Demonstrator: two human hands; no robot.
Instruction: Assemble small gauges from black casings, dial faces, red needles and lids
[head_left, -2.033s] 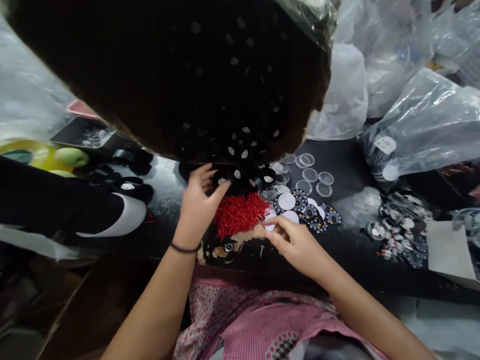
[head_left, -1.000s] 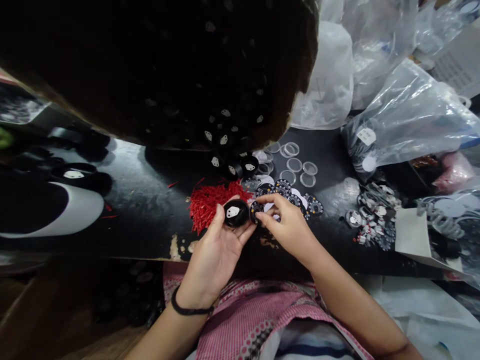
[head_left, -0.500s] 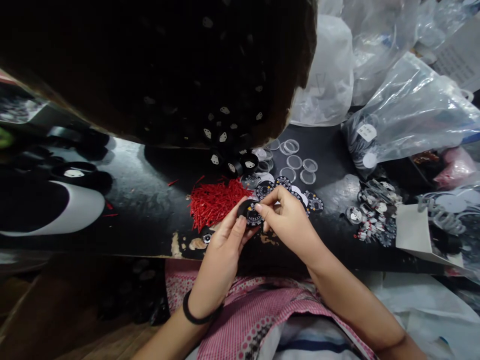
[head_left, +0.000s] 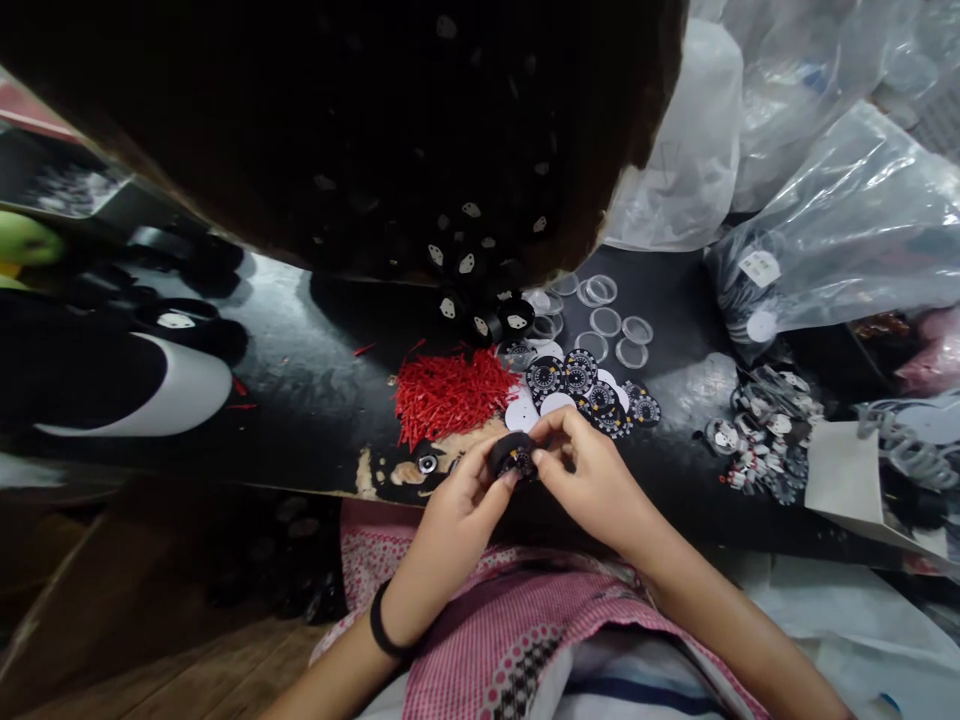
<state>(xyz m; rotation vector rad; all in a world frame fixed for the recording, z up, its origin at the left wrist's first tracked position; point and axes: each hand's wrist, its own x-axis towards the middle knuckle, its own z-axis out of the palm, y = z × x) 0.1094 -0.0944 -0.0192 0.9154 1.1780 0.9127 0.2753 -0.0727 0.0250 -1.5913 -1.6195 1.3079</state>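
Observation:
Between both hands, just over the front edge of the black table, is a round black case with a printed dial (head_left: 517, 455) in it. My left hand (head_left: 466, 497) is closed around the case from the left, thumb at its near rim. My right hand (head_left: 581, 462) pinches its right side with thumb and forefinger. The case is tilted, and fingers cover part of the dial. Beyond the hands lie loose black dials (head_left: 579, 372) and white discs (head_left: 523, 410). To their left is a heap of small red pointers (head_left: 450, 390).
Clear rings (head_left: 605, 321) lie behind the dials. A large dark container (head_left: 360, 150) with black cases spilling out overhangs the table's back. Right are small metal parts (head_left: 776, 425), an open white box (head_left: 844, 470) and plastic bags (head_left: 862, 230). A white curved piece (head_left: 199, 390) stands left.
Both hands have come down and nearer to my body with the case, which is now tilted more. The right fingers have moved from the dial's face to the case's right side. The view has shifted slightly.

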